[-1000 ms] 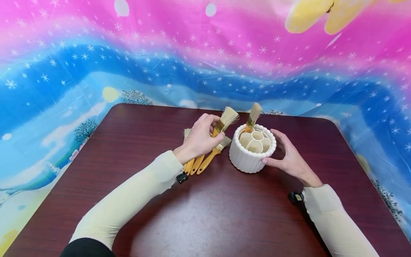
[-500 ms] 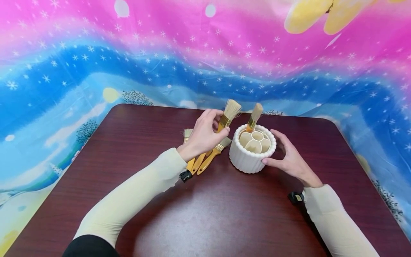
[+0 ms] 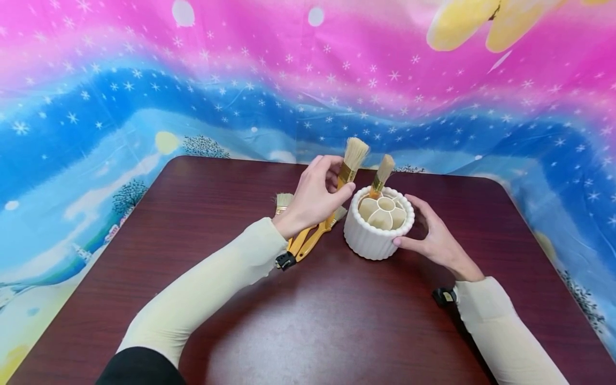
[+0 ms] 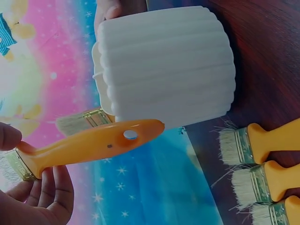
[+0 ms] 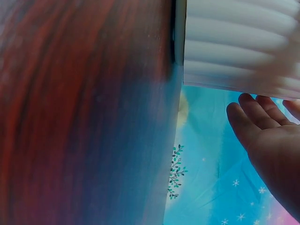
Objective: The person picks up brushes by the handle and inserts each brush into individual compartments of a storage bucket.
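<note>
In the head view, the left hand [image 3: 317,195] hides most of the handle of its brush [image 3: 353,155] and partly covers the loose brushes [image 3: 313,243] beneath it. The left wrist view cuts off the held bristles beside that hand. In the right wrist view, the holder [image 5: 229,37] above the right hand [image 5: 274,143] is cropped.

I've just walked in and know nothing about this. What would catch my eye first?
Probably the pink and blue snowflake backdrop behind the dark red table. Next, the white fluted holder, with a narrower brush standing in it and the right-hand grip at its side, then the wider brush held bristles-up in the left-hand grip.
</note>
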`<act>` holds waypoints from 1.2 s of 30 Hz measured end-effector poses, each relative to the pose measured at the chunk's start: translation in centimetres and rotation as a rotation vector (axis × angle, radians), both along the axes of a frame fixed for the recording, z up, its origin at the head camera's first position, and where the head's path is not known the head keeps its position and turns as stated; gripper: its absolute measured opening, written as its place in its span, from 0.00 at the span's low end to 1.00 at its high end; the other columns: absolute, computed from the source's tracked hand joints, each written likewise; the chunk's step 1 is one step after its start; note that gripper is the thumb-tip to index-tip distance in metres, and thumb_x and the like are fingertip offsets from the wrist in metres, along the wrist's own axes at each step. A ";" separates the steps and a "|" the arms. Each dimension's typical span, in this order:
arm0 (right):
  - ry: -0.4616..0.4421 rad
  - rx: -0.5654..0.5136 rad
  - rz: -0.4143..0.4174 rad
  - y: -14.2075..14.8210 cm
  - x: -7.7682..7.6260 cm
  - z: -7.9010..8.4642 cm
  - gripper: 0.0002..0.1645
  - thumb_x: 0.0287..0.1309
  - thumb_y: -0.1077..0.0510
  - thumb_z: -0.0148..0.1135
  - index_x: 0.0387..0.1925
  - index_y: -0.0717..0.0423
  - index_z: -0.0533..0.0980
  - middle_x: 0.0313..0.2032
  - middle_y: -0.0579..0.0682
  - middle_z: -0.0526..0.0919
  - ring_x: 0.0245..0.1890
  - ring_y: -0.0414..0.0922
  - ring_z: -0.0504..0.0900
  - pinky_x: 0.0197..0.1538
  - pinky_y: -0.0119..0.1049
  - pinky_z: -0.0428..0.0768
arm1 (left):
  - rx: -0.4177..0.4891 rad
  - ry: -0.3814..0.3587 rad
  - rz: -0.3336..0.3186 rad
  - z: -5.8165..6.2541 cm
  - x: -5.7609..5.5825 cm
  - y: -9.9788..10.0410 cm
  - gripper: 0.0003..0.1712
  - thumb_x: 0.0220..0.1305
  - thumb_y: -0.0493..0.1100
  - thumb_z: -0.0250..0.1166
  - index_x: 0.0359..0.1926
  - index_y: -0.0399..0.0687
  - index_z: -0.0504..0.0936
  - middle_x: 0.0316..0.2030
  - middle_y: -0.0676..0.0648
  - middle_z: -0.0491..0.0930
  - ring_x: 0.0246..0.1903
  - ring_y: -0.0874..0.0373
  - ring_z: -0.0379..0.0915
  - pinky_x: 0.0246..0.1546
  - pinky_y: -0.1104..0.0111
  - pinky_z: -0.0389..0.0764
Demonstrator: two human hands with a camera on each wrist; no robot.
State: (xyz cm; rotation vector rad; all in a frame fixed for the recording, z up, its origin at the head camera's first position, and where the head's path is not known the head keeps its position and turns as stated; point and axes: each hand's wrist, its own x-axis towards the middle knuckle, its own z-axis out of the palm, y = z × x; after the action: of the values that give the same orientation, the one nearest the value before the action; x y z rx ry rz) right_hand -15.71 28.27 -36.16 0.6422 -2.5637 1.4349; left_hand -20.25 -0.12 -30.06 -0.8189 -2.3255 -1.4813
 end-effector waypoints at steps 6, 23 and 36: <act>-0.002 -0.007 0.001 -0.1 0.0 0.0 0.56 0.38 0.72 0.74 0.69 0.66 0.54 0.61 0.64 0.67 0.54 0.36 0.71 0.55 0.21 0.66 | 0.036 0.015 -0.009 0.3 -0.1 0.5 0.25 0.57 0.42 0.66 0.55 0.39 0.73 0.42 0.47 0.71 0.34 0.58 0.72 0.35 0.72 0.77; -0.013 -0.020 0.001 0.0 -0.1 -0.2 0.56 0.39 0.72 0.73 0.69 0.65 0.54 0.61 0.63 0.67 0.54 0.35 0.71 0.55 0.22 0.67 | 0.049 -0.014 -0.039 1.6 -0.5 1.5 0.26 0.59 0.43 0.66 0.57 0.41 0.71 0.43 0.48 0.70 0.35 0.60 0.73 0.37 0.74 0.77; -0.027 -0.034 0.009 0.0 -0.1 -0.3 0.55 0.40 0.72 0.73 0.69 0.64 0.54 0.62 0.63 0.66 0.55 0.36 0.71 0.55 0.22 0.68 | 0.103 -0.031 -0.063 2.2 -0.8 2.3 0.26 0.59 0.42 0.66 0.57 0.40 0.70 0.44 0.48 0.70 0.37 0.61 0.73 0.37 0.75 0.78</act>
State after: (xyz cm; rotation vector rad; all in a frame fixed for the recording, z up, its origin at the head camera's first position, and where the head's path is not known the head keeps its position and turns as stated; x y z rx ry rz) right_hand -15.80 28.31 -36.47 0.6344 -2.5536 1.4963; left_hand -21.01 2.15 -27.84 -0.8543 -2.2425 -1.6362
